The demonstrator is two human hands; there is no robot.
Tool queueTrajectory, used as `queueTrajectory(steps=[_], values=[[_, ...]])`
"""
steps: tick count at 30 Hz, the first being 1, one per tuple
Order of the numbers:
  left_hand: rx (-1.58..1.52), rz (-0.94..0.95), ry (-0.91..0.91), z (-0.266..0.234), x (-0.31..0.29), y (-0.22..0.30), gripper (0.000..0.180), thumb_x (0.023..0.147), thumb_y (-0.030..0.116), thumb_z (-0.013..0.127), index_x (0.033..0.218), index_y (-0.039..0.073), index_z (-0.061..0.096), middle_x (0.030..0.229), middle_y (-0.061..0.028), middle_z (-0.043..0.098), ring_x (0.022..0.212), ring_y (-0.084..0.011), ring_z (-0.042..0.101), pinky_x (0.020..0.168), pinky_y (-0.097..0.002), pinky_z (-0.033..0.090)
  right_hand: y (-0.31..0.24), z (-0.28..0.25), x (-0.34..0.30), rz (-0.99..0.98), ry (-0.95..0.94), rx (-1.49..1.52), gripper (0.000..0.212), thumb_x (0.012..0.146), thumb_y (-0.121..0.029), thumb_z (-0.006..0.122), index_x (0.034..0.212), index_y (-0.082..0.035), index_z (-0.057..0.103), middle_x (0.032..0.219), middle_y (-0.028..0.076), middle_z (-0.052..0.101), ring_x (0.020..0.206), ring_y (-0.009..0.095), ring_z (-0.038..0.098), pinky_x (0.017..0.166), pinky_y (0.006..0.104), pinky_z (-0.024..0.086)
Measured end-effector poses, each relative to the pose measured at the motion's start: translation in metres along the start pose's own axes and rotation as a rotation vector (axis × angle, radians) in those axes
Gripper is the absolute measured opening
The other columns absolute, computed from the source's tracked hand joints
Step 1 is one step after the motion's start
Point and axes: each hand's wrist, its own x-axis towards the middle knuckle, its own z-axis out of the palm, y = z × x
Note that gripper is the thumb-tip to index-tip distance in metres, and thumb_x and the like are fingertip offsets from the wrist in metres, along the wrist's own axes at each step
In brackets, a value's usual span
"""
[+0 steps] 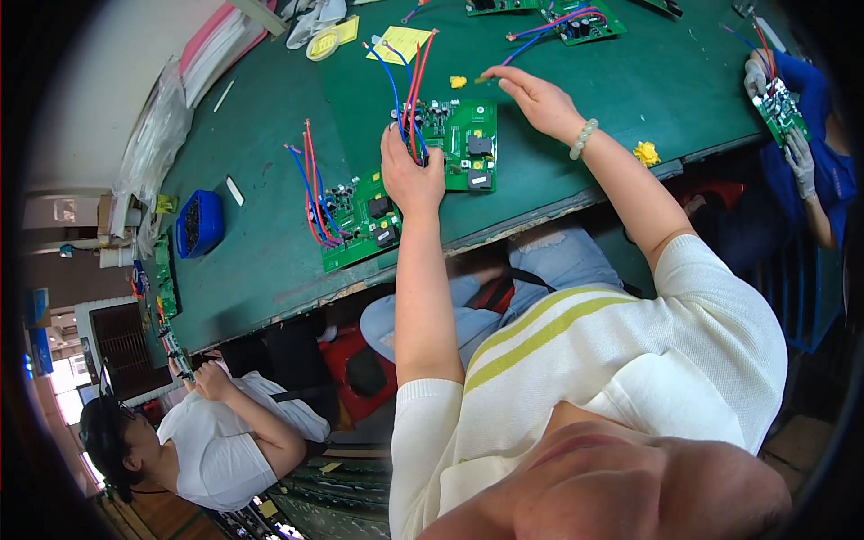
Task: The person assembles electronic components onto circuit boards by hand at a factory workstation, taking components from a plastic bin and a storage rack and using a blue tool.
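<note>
A green circuit board [463, 112] with black parts, yellow spots and long red and blue wires [416, 85] lies in front of me. My left hand [412, 175] is closed at its left side, thumb and fingers around the wires' lower ends; the fingertips are partly hidden. My right hand [544, 101], a beaded bracelet at its wrist, hovers over the table right of the board. Its fingers reach left, with a tiny yellowish-brown bit at the tips; whether it is held is unclear. Just beyond lies a small yellow lump [458, 82]. A second wired board [346, 256] lies to the left.
A blue bin of small dark pieces [200, 225] stands at left on the green table [261, 180]. Another yellow lump [646, 153] lies near the front edge. More boards [585, 22] lie at the back. One person [216, 432] sits left; another's gloved hands [799, 162] hold a board at right.
</note>
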Motion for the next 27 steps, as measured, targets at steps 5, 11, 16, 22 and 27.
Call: queueTrajectory(steps=[5, 11, 16, 22, 27], values=[[-0.025, -0.018, -0.015, -0.002, 0.000, 0.004, 0.058, 0.068, 0.014, 0.063, 0.122, 0.001, 0.046, 0.121, -0.0211, 0.051, 0.105, -0.0385, 0.054, 0.086, -0.0443, 0.045, -0.019, -0.003, 0.030, -0.059, -0.011, -0.499, 0.024, 0.093, -0.034, 0.046, 0.114, -0.031, 0.056, 0.086, 0.007, 0.065, 0.076, 0.026, 0.064, 0.062, 0.0368, 0.051], [-0.027, -0.039, -0.033, -0.004, 0.003, 0.009, 0.056, 0.069, 0.015, 0.063, 0.121, 0.001, 0.047, 0.121, -0.0205, 0.052, 0.105, -0.0377, 0.055, 0.085, -0.0434, 0.046, 0.004, 0.007, 0.043, 0.005, -0.338, -0.571, 0.029, 0.093, -0.040, 0.043, 0.115, -0.030, 0.059, 0.098, 0.006, 0.066, 0.084, 0.026, 0.065, 0.069, 0.0401, 0.051], [-0.026, -0.008, -0.014, -0.002, 0.004, 0.007, 0.054, 0.069, 0.013, 0.063, 0.120, 0.000, 0.048, 0.119, -0.0208, 0.053, 0.104, -0.0378, 0.055, 0.084, -0.0431, 0.047, 0.006, -0.015, 0.024, -0.094, -0.203, -0.229, 0.027, 0.094, -0.036, 0.043, 0.114, -0.022, 0.054, 0.074, 0.007, 0.065, 0.072, 0.026, 0.064, 0.063, 0.0383, 0.048], [-0.030, 0.034, 0.013, -0.001, 0.003, 0.006, 0.053, 0.070, 0.012, 0.062, 0.119, -0.001, 0.048, 0.119, -0.0207, 0.053, 0.104, -0.0373, 0.055, 0.084, -0.0425, 0.047, -0.013, -0.028, -0.011, -0.240, -0.327, -0.342, 0.026, 0.093, -0.034, 0.048, 0.087, -0.011, 0.059, 0.061, 0.010, 0.060, 0.062, 0.031, 0.060, 0.057, 0.0426, 0.045], [-0.045, 0.023, 0.015, -0.001, 0.002, 0.004, 0.053, 0.069, 0.012, 0.063, 0.119, -0.001, 0.048, 0.119, -0.0206, 0.052, 0.104, -0.0374, 0.055, 0.084, -0.0421, 0.047, -0.024, -0.026, -0.010, -0.123, -0.323, -0.391, 0.040, 0.087, -0.044, 0.053, 0.073, -0.008, 0.063, 0.063, 0.013, 0.061, 0.063, 0.033, 0.060, 0.058, 0.0440, 0.047]])
